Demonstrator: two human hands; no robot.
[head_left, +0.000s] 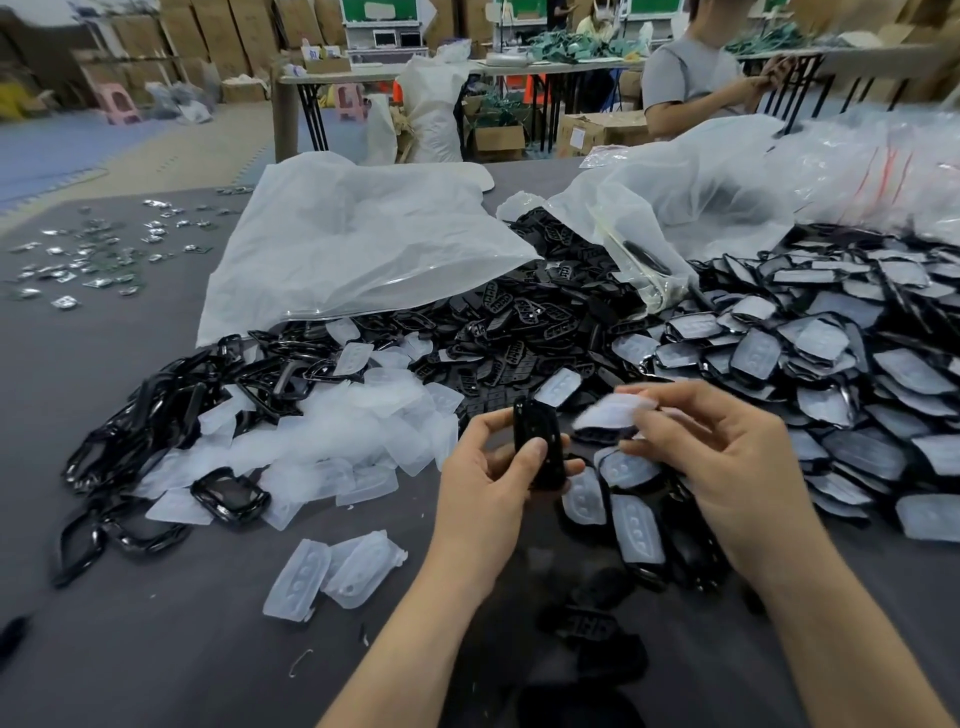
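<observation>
Judging by the heaps on the grey, matt table (130, 649), the job is well under way but far from finished. Two crumpled, milky plastic bags (363, 244) lie slumped at the far side, their mouths spilling parts toward the near edge. On the right, a broad finished heap (831, 338) holds glossy black rims, each already filled with a frosted insert, which I take to be the done share. On the left, bare black frames (156, 415), shiny and hollow, tangle with loose pads (337, 431) of soft, cloudy silicone with moulded button bumps. Between the bags, flat button plates (519, 317) with slotted holes pile up, so plenty is left. Far left, small silvery metal bits (93, 254) lie scattered. Near the middle, the left hand (488, 483) curls round a narrow black shell (537, 441), held upright above the table with the thumb across its face. Just right of it, the right hand (727, 467) pinches a translucent pad (613, 408) at its fingertips, blurred, close to the shell but not yet seated in it.
</observation>
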